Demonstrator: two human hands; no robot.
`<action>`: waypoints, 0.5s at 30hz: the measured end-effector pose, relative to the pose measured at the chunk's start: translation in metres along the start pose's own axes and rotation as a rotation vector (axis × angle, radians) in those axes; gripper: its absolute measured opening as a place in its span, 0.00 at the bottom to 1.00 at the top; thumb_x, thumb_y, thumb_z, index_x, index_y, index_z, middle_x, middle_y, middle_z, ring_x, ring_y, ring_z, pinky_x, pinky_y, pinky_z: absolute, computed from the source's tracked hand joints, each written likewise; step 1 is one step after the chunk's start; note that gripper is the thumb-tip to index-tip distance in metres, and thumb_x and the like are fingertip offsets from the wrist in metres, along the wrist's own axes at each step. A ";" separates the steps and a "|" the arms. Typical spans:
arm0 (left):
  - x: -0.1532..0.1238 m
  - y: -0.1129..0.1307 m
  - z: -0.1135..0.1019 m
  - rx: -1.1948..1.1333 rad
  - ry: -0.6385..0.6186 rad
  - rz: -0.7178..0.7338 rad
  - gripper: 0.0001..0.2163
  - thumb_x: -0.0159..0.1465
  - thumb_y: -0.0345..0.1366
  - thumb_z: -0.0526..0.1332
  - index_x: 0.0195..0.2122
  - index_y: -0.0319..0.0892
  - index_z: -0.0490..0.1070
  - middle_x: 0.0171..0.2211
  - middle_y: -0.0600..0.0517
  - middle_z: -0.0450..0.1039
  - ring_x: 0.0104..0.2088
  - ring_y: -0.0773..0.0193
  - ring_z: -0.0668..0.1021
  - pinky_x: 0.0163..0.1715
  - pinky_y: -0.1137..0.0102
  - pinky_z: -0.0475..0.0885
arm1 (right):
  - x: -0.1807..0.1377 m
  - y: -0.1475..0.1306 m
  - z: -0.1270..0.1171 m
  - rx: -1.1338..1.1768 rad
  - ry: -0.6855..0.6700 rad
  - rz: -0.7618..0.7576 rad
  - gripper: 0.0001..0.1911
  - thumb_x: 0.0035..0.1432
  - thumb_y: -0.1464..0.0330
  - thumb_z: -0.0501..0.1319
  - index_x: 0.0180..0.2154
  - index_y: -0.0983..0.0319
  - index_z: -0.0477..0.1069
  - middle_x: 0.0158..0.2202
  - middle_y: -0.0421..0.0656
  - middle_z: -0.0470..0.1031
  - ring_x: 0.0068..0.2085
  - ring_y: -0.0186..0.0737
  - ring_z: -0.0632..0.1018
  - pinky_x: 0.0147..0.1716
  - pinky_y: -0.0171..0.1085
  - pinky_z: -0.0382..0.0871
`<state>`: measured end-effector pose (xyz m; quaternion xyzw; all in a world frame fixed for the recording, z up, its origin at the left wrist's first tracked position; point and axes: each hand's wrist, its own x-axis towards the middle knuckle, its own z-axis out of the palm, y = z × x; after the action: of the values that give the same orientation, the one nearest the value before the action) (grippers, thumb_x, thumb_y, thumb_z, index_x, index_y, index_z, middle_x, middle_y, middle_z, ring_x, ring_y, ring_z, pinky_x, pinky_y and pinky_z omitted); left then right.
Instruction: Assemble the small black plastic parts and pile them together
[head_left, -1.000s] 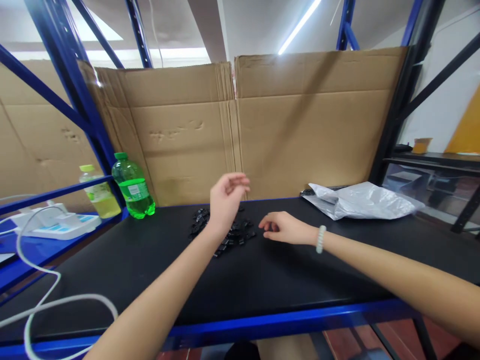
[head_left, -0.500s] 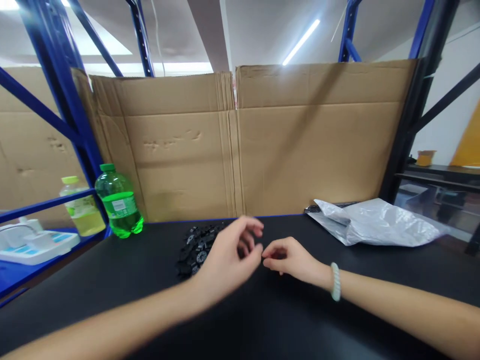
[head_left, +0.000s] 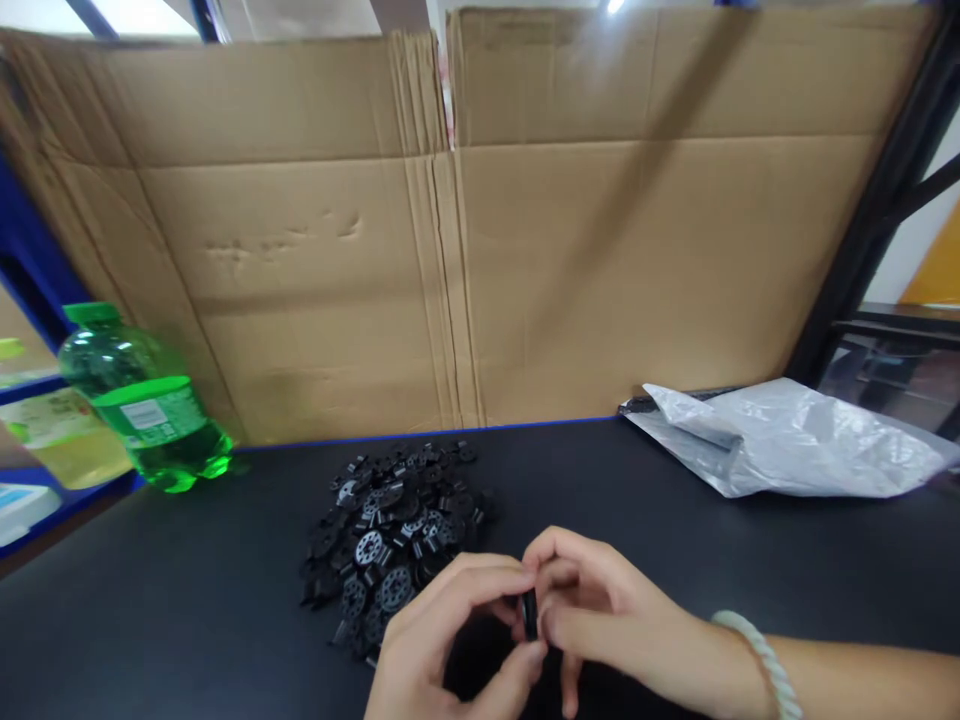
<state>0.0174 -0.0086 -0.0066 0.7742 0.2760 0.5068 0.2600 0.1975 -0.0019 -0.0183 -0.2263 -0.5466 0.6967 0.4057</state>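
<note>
A small black plastic disc (head_left: 529, 614), seen edge-on, stands between my two hands. My left hand (head_left: 435, 640) pinches it between thumb and fingers. From the other side the fingers of my right hand (head_left: 615, 610) are closed on the same disc, and a pale beaded bracelet circles that wrist. Just beyond my left hand lies a heap of black plastic parts (head_left: 394, 590), many of them round with holes and small side tabs. My left hand covers the near right part of the heap.
The black tabletop (head_left: 187, 620) ends at an upright cardboard wall (head_left: 337, 250). A green soda bottle (head_left: 146, 405) stands at the back left. On the back right lies a crumpled silver-white plastic bag (head_left: 810, 445). A bottle of yellow drink (head_left: 71, 440) shows at the left edge.
The view has tilted down and come closer. My hands have come together, and the left has gone from loosely open to pinching the black disc, now visible between both hands.
</note>
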 end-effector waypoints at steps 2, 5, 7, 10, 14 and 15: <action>0.002 0.000 0.000 0.060 -0.019 0.071 0.19 0.53 0.21 0.64 0.43 0.48 0.73 0.38 0.54 0.78 0.38 0.65 0.80 0.38 0.77 0.76 | -0.002 -0.002 -0.001 0.039 -0.068 0.013 0.17 0.55 0.63 0.64 0.44 0.63 0.64 0.32 0.41 0.69 0.32 0.36 0.76 0.25 0.34 0.74; 0.005 0.000 0.001 0.056 -0.084 0.113 0.19 0.54 0.20 0.64 0.44 0.46 0.73 0.37 0.53 0.78 0.36 0.66 0.80 0.38 0.77 0.76 | -0.007 -0.005 -0.001 -0.039 -0.092 0.011 0.24 0.57 0.60 0.62 0.53 0.61 0.60 0.34 0.40 0.66 0.32 0.33 0.73 0.29 0.34 0.71; 0.005 0.002 0.002 0.034 -0.107 0.130 0.19 0.54 0.20 0.65 0.44 0.45 0.73 0.35 0.52 0.79 0.34 0.66 0.81 0.36 0.76 0.77 | -0.010 -0.007 0.000 -0.169 -0.092 0.048 0.25 0.60 0.60 0.60 0.56 0.59 0.58 0.35 0.40 0.64 0.30 0.30 0.69 0.29 0.32 0.67; 0.004 0.003 0.003 0.006 -0.106 0.116 0.19 0.54 0.19 0.66 0.44 0.46 0.75 0.34 0.51 0.80 0.34 0.64 0.81 0.35 0.75 0.78 | -0.013 -0.016 -0.001 -0.374 -0.157 0.098 0.22 0.66 0.61 0.52 0.59 0.59 0.58 0.34 0.39 0.62 0.30 0.30 0.66 0.30 0.32 0.64; 0.003 0.005 0.005 -0.089 -0.159 -0.049 0.20 0.55 0.20 0.65 0.44 0.51 0.76 0.34 0.54 0.81 0.32 0.62 0.83 0.33 0.72 0.80 | -0.010 -0.027 -0.003 -0.410 -0.245 0.088 0.24 0.67 0.59 0.47 0.61 0.60 0.55 0.35 0.41 0.61 0.32 0.32 0.64 0.34 0.34 0.63; 0.003 0.005 0.006 -0.119 -0.166 -0.099 0.20 0.55 0.20 0.65 0.43 0.51 0.77 0.34 0.54 0.81 0.31 0.62 0.83 0.33 0.72 0.80 | -0.009 -0.029 -0.003 -0.399 -0.257 0.096 0.25 0.67 0.58 0.47 0.61 0.60 0.55 0.36 0.41 0.60 0.32 0.33 0.64 0.34 0.34 0.63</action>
<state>0.0244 -0.0111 -0.0034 0.7821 0.2607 0.4429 0.3523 0.2141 -0.0053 0.0067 -0.2371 -0.7093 0.6165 0.2463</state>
